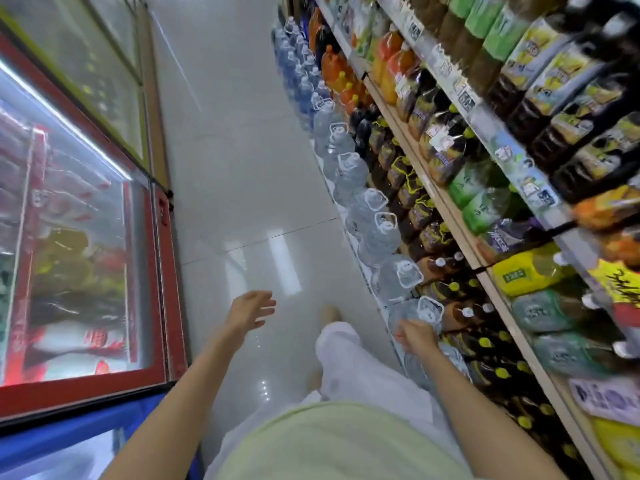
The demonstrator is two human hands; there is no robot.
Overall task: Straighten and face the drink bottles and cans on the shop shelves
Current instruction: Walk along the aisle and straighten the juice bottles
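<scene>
A row of large clear water jugs [377,233] with white carry handles stands on the floor along the foot of the shelves. My right hand [415,336] rests closed on the top of the nearest water jug [424,311], just below its handle. My left hand [251,311] hangs over the aisle floor with fingers spread, holding nothing. The shelves [450,209] on the right carry dark tea bottles, green bottles [481,199], orange juice bottles [391,67] and a yellow pack [523,273]. The picture is motion-blurred.
A red-framed chest freezer [104,258] with a glass lid fills the left side. The glossy white tiled aisle [235,168] runs between it and the shelves. Smaller blue-capped water bottles [298,64] line the floor farther down. My white trouser leg [343,351] steps forward.
</scene>
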